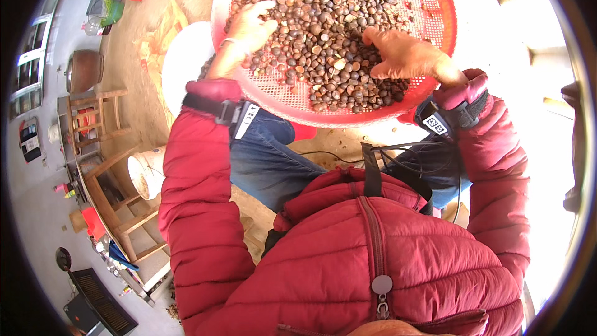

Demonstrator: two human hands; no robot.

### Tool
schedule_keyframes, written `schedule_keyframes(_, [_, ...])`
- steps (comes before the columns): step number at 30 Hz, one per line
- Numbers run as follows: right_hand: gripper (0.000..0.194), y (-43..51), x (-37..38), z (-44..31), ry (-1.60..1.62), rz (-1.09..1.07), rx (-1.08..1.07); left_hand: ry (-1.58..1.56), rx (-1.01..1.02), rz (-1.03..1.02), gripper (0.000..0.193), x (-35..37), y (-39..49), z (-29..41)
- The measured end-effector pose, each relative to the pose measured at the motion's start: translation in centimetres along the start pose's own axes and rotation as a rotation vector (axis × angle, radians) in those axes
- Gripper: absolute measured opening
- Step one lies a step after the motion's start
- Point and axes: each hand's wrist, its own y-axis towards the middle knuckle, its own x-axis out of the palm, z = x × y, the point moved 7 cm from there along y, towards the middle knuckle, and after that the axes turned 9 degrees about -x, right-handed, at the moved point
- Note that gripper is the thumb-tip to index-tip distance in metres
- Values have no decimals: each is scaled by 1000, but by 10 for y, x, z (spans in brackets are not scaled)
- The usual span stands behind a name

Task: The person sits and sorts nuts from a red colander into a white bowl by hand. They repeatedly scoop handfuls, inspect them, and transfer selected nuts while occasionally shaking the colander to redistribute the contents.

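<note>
A wide round red plastic basket (pixel 275 93) with a mesh bottom lies before me, just beyond my knees. Many brown round nuts or seeds (pixel 345 4) are spread over it, with paler shell pieces among them. Over the basket's left side is my left hand (pixel 249 30), its thumb and fingers apart and nothing visible in it. My right hand (pixel 403 53) reaches in from the right, fingertips and thumb spread at the edge of the heap. The fingertips touch the seeds there. Bare mesh shows along the near left and the far right of the basket.
Left of the basket stand a white round container (pixel 186 65) and a crumpled yellowish sack (pixel 163 51). A dirty white bucket (pixel 144 175) is by my left arm, near wooden stools (pixel 100 119). A black cable (pixel 322 153) crosses near my legs. A brown pot (pixel 85 71) stands by the wall.
</note>
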Motion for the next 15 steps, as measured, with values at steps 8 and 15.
schedule_keyframes(8, [56, -3, 14, -9, -13, 97, -3, 368, 123, -47, 30, 42, -26, 33])
schedule_keyframes(15, [57, 10, 31, -10, 217, 145, -36, -291, -349, -403, 35, 74, -69, 35])
